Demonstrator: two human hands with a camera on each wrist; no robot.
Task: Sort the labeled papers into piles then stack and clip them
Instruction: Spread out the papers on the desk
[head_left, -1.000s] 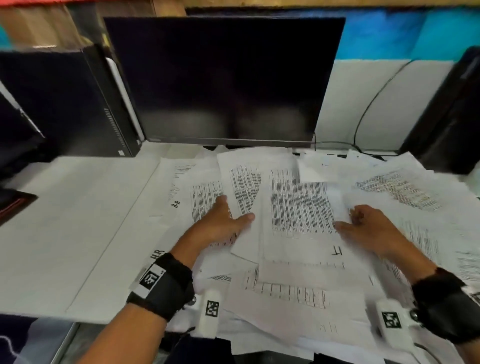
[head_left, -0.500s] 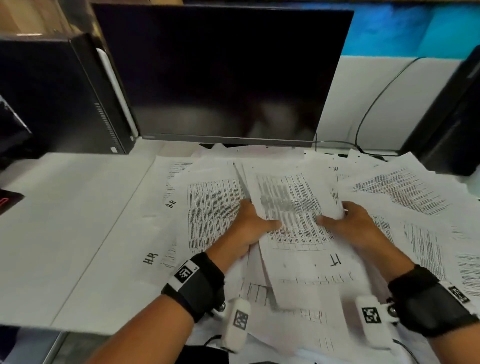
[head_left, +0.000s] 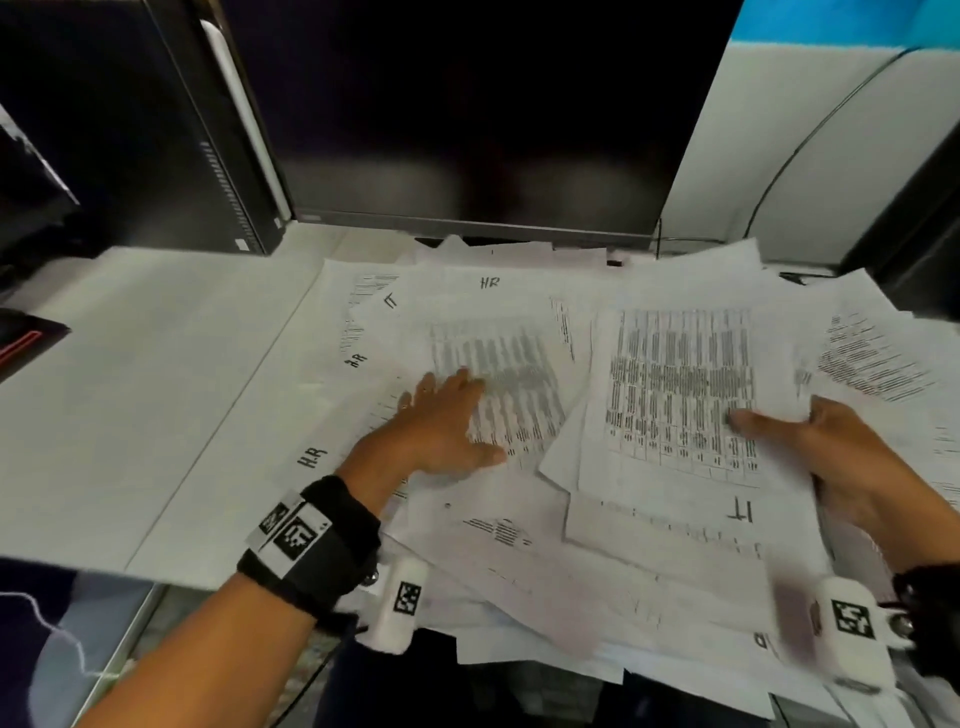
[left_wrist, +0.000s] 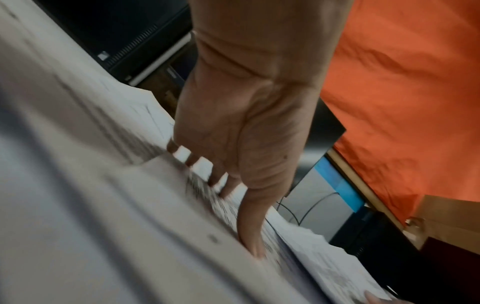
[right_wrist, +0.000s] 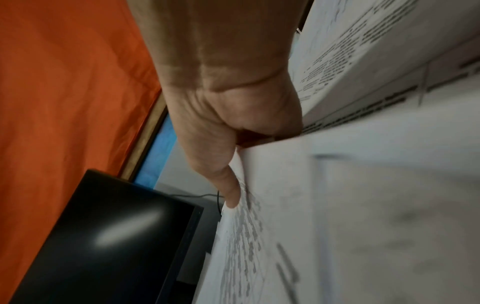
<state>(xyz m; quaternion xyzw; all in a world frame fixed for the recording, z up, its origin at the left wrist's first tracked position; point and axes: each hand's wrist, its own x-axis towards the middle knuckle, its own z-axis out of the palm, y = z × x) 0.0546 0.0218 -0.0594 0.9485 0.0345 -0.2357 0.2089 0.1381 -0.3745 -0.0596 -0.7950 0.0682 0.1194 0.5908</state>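
The sheet marked IT (head_left: 680, 415) lies on top of the right half of the loose heap of papers (head_left: 519, 545) that covers the desk (head_left: 104, 415) in front of the dark monitor (head_left: 467, 114), its handwritten label at the near corner and its printed table facing up. The right hand (head_left: 831, 457) pinches this sheet at its right edge, thumb on top across the print and the other fingers hidden beneath; the right wrist view confirms the paper edge caught between thumb and curled fingers, though how many sheets are in the pinch cannot be told. The left hand (head_left: 441, 426) lies flat with fingers spread, pressing on the printed sheet just beside it, whose far edge carries an HR mark. To do this step well, it seems best that the left palm bears down while the right draws the IT sheet out, so that the neighbours do not slide with it. The pull should probably run low and sideways along the heap, not upward, since thin sheets cling and fold. Checking the label before release looks wise, as several sheets marked H.R (head_left: 311, 457) lie at the left edge of the heap, and one IT mark shows among them. The bare stretch of desk to the left appears to offer room for separate piles, each squared at one corner so later stacking and clipping go cleanly.
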